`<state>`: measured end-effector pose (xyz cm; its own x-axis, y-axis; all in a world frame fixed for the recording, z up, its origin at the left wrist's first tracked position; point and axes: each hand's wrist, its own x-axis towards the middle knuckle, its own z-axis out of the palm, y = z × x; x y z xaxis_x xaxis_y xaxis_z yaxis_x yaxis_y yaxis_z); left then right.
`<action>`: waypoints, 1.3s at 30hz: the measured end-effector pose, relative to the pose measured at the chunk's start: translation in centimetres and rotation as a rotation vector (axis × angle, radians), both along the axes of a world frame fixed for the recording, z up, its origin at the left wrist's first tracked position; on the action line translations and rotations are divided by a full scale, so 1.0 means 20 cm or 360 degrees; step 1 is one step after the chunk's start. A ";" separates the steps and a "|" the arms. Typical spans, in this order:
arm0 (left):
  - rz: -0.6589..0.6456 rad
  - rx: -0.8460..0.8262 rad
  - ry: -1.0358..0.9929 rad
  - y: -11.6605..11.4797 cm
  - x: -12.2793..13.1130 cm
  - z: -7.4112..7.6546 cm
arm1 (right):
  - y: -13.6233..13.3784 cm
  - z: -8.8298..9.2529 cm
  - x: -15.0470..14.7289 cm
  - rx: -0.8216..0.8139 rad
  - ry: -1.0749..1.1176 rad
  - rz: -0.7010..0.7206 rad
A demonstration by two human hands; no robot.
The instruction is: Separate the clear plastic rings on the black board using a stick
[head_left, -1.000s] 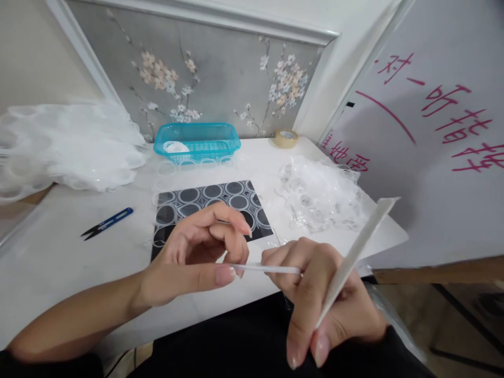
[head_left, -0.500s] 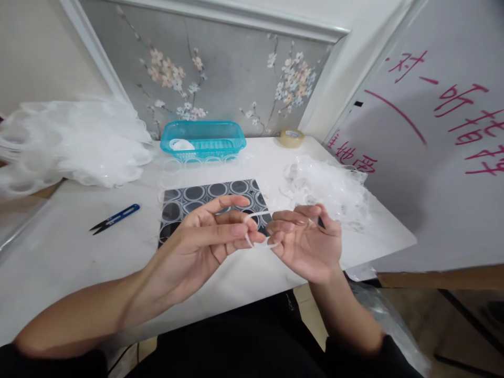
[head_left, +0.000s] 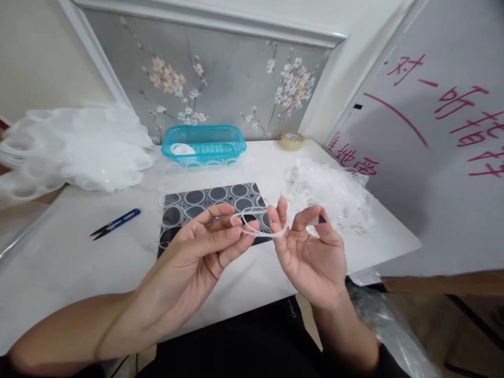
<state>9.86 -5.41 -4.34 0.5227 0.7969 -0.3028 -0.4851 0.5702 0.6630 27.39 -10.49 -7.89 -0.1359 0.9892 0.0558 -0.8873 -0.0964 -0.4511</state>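
My left hand [head_left: 200,247] pinches thin white plastic rings [head_left: 262,234] between thumb and fingers, above the table's front edge. Two ring outlines overlap there, held nearly edge-on. My right hand [head_left: 311,247] is palm up, its outer fingers against the right end of the rings. Its thumb and index finger curl together around a small dark thing [head_left: 322,218] that I cannot make out. Behind and below the hands lies a dark sheet [head_left: 195,197] with a pattern of pale circles, partly hidden by my fingers.
Blue thread snips [head_left: 116,224] lie at left. A turquoise basket [head_left: 205,134] with white rings inside stands at the back, beside a tape roll [head_left: 292,140]. White ring pieces are heaped at left [head_left: 79,147] and right [head_left: 331,194]. A whiteboard [head_left: 413,210] borders the right side.
The rings have turned and now show as overlapping loops. My right hand's outer fingers have straightened upward against the rings, while my left hand keeps its pinch.
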 end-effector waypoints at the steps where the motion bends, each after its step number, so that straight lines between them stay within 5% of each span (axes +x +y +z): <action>1: 0.0001 -0.0005 0.0001 0.00 0.00 0.00 | 0.00 0.00 0.00 0.0007 -0.0023 -0.0015; 20: -0.0257 0.0192 -0.0151 -0.03 -0.03 0.02 | 0.00 0.01 -0.04 -0.0129 0.0311 0.0109; 30: -0.0034 0.0031 -0.0158 -0.01 -0.02 0.01 | -0.03 0.03 -0.05 0.0065 0.0104 0.0082; 39: -0.0078 0.0008 -0.0163 -0.01 -0.03 0.03 | -0.06 0.04 -0.08 0.0137 0.0108 0.0143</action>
<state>9.18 -5.65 -3.76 0.5890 0.7712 -0.2418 -0.5221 0.5914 0.6145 25.81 -11.75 -7.18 -0.2165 0.9643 0.1521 -0.9055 -0.1401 -0.4004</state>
